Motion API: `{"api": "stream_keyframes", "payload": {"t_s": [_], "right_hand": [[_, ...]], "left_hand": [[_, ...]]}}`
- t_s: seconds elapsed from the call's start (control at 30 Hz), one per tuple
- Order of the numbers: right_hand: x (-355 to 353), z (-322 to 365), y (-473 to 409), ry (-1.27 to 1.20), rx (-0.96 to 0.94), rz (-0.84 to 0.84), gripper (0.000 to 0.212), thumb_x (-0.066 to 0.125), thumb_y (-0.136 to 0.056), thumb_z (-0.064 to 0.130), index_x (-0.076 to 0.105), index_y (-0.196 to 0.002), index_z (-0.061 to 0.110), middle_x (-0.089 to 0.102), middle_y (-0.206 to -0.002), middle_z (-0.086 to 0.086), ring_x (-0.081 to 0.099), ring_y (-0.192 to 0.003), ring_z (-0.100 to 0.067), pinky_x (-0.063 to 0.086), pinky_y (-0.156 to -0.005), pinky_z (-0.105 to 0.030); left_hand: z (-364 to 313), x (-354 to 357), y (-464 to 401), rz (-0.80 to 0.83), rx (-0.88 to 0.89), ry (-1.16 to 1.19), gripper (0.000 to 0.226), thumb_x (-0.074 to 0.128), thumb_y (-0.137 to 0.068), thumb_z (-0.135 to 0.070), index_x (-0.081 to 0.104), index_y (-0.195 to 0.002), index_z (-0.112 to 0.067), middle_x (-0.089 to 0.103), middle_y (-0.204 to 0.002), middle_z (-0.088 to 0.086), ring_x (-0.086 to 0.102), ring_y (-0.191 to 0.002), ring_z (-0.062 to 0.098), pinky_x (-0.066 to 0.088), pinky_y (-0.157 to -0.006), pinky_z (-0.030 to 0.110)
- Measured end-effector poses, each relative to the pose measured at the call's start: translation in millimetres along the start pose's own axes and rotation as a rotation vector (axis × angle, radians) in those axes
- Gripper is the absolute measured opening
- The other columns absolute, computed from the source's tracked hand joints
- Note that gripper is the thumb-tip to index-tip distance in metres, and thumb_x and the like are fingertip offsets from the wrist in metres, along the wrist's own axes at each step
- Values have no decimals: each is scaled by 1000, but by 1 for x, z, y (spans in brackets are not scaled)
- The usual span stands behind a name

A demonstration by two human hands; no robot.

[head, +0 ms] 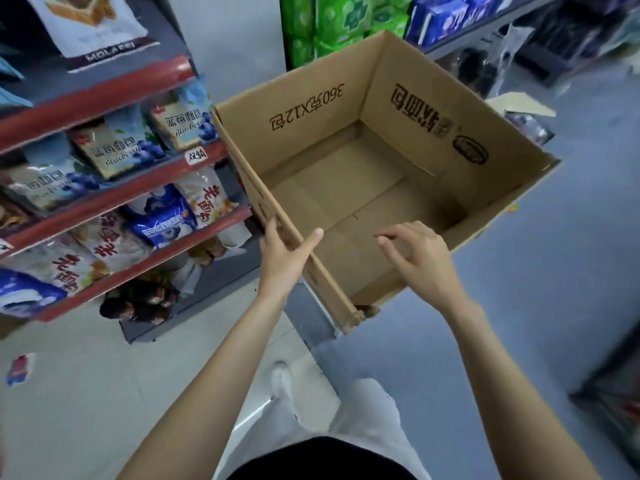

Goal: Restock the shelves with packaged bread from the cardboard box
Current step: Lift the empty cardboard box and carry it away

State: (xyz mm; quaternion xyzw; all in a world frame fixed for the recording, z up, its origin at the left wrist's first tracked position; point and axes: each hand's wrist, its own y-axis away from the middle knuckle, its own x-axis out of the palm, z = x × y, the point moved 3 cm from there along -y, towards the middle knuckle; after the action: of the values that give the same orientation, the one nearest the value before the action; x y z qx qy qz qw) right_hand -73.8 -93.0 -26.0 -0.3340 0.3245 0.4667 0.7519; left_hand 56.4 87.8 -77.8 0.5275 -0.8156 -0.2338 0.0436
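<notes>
A large open cardboard box (408, 109) with black print on its inner flaps fills the middle of the head view; its inside holds nothing. My left hand (282, 252) grips the box's left wall, thumb inside and fingers outside. My right hand (415, 254) hovers over the near edge of the box with its fingers loosely bent, holding nothing. Packaged bread (117, 147) with blueberry print lies on the red-edged shelves (104, 199) to the left, with more white and blue bags (162, 220) on the shelf below.
Green packs (343, 19) and blue packs (446, 12) fill shelving at the back. A loose cardboard piece (519, 103) lies on the floor at right. A small wrapper (20, 368) lies on the pale floor at left. My leg and white shoe (282, 379) are below the box.
</notes>
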Motion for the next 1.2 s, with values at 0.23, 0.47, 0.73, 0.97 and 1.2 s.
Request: {"api": "stream_keyframes", "payload": {"t_s": [0.23,0.47,0.73,0.97,1.2], "right_hand": [[-12,-32,5,-15,-418,173,34,44,-96,41,68,-97,17,67,-92,6,56,-88,-15,41,-74,-32],[-49,-80,-3,318,-773,236,49,75,-73,43,65,-113,17,68,-98,0,62,-91,-23,43,-79,-34],[-52,-94,-17,406,-857,339,24,73,-79,35,62,-93,19,64,-64,4,60,-50,-17,31,-43,-20],[-75,-70,0,357,-907,239,22,74,-80,31,57,-84,18,55,-52,6,49,-35,-17,28,-36,-19],[-75,4,61,313,-1138,324,20,66,-84,36,53,-85,21,57,-55,6,46,-36,-15,21,-36,-18]], "left_hand": [[1,46,52,-298,44,68,63,70,-82,-40,40,-136,-28,49,-127,-10,49,-113,7,44,-102,38],[-8,61,75,-452,-108,-123,76,67,-81,-49,34,-144,-22,46,-143,0,46,-128,21,41,-105,45],[-26,65,61,-509,-196,-749,43,49,-96,-33,43,-134,-13,60,-125,12,58,-110,32,47,-81,37],[-44,55,110,-665,-112,-775,34,45,-98,-31,52,-129,-20,65,-114,8,60,-101,33,47,-78,36],[-20,5,221,-759,-136,-641,36,48,-93,-39,56,-126,-28,65,-108,1,59,-103,29,47,-85,39]]}}
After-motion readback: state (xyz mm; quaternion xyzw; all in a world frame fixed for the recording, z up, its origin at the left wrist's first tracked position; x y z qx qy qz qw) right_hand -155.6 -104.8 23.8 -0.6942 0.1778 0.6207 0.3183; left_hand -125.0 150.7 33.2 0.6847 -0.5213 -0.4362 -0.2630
